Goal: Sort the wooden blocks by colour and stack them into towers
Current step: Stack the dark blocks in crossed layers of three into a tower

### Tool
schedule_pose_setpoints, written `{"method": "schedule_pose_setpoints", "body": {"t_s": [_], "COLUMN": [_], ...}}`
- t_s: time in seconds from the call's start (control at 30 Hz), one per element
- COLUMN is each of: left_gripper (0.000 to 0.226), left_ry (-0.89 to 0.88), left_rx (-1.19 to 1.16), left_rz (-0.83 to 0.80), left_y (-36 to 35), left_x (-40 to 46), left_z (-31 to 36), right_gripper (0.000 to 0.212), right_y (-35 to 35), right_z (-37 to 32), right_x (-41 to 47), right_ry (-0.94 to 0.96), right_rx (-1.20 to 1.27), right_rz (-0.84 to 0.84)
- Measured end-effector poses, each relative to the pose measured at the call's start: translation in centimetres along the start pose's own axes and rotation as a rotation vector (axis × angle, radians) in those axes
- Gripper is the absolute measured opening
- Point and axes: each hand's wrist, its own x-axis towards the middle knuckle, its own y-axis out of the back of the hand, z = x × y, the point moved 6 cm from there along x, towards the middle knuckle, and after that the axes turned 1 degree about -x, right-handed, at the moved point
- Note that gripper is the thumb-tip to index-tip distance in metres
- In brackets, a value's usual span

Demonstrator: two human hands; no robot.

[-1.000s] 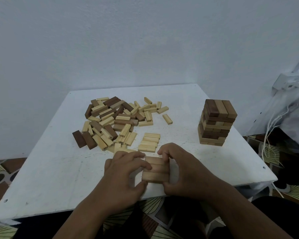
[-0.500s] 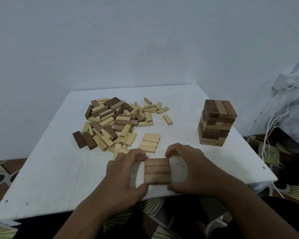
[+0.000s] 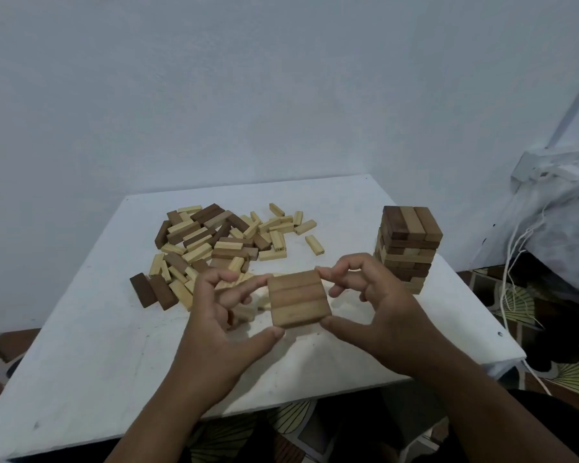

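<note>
— Wooden, mid-brown: where does the three-block slab sit?
— Above the white table, pinched between both hands; left hand and right hand each grip it with thumb and fingertips.
— And the rest?
— Loose blocks lie far left; the mixed tower stands right.

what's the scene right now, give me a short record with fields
held item: row of three mid-brown blocks, side by side, lifted above the table
left hand: pinches the row's left side
right hand: pinches the row's right side
tower: stands on the right, dark and light blocks mixed
loose pile: unsorted light and dark blocks, on the left half
surface: white table
</note>
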Motion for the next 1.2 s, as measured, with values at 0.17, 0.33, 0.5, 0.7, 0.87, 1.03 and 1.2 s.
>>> {"method": "schedule_pose_setpoints", "body": {"t_s": [0.17,0.33,0.5,0.7,0.87,1.03,1.2], "left_gripper": [0.066,0.066,0.063,0.055,0.056,0.057,0.056], "left_ry": [-0.066,-0.117,-0.141,-0.135,-0.118,-0.09,-0.064], "left_rx": [-0.134,-0.113,-0.066,0.005,0.025,0.021,0.021], "left_rz": [0.061,0.058,-0.001,-0.053,-0.093,-0.103,-0.116], "left_y": [-1.5,-4.1,-7.9,-12.4,-14.7,-15.5,-15.8], "left_x": [2.0,4.6,7.5,10.0,11.2,11.7,11.9], "left_z": [2.7,4.9,7.1,8.2,7.4,6.5,6.1], "right_gripper": [0.048,0.047,0.043,0.046,0.047,0.051,0.054], "right_y": [2.8,6.0,9.3,12.1,13.4,13.7,13.7], "right_z": [-1.3,-1.8,-0.1,3.1,5.1,6.4,7.1], "right_x": [0.5,0.8,1.2,1.7,1.7,1.6,1.5], "right_ry": [0.003,0.057,0.054,-0.04,-0.075,-0.115,-0.127], "right_rx": [0.111,0.115,0.158,0.079,0.08,0.064,0.075], "right_rz": [0.135,0.298,0.398,0.486,0.513,0.541,0.531]}}
